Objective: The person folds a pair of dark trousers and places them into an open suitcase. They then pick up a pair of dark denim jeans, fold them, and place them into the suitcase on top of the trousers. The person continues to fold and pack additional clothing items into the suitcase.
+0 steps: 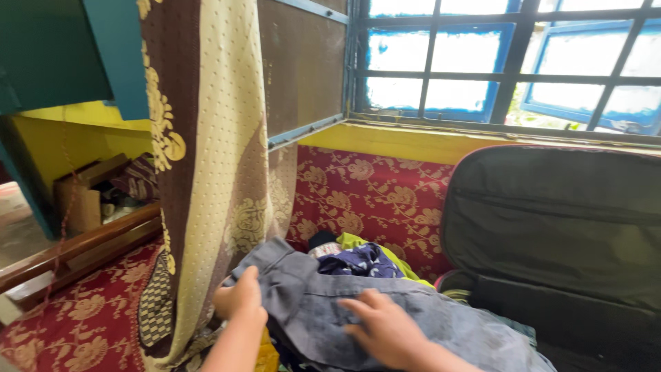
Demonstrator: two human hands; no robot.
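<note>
Both hands, left hand (239, 297) and right hand (387, 329), apparently flatten grey trousers (310, 303).

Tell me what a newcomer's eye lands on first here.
First, the two hands at bottom centre: the left hand grips the edge of a grey garment while the right hand lies flat on it. Behind hangs a cream and brown patterned cloth. At right an open black suitcase leans under the blue-framed window.

The grey trousers (385, 313) run off the bottom edge, burying most of the clothes pile (358, 262) (only scraps show); the open suitcase (558, 227) is cropped rightward.
</note>
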